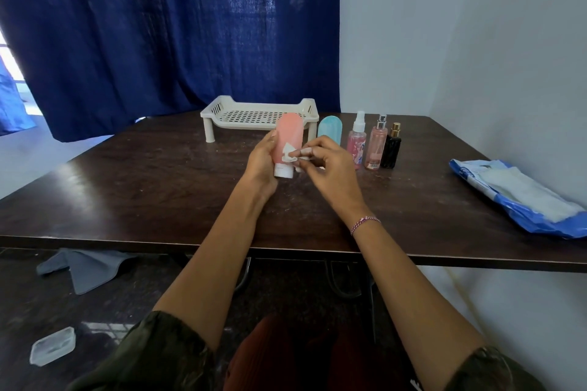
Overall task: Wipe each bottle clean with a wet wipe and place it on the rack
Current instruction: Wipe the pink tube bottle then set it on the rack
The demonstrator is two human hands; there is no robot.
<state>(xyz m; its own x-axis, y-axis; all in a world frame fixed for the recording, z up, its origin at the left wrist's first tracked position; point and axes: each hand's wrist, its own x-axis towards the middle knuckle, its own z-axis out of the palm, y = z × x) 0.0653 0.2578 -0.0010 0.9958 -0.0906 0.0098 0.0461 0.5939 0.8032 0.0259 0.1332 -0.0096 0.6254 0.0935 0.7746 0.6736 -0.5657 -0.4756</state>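
Grips a pink bottle (287, 136) in the left hand (262, 165), fingers (270, 143) curled round its side, white cap pointing down, just in front of the rack (222, 111). Seemingly holds it clear of the bench (143, 187), though the angle leaves that unsure. Pinches a small crumpled wet wipe (289, 155) in the right hand (330, 171), fingertips clenched on it and pressing it against the lower front of the pink bottle. Wears a pink-and-white thread bracelet (365, 223) on the right wrist.

Has the rack, a cream plastic tray on short legs with a perforated floor, at the far side of the bench. Has four more bottles upright in a row just right of the rack: a teal bottle (330, 130) nearest it, base hidden behind the right hand, then a pink spray bottle (357, 140), a clear pink perfume bottle (376, 147) and a black bottle (391, 151) with a gold cap, each farther from the rack in turn.

Has a blue-and-white wipes pack (521, 197) lying open well to the right of the rack, white sheets showing. On the floor, below and left of the rack, a grey cloth (85, 267) and, nearer the camera, a clear plastic lid (52, 349). Behind the rack, a dark blue curtain (158, 25).
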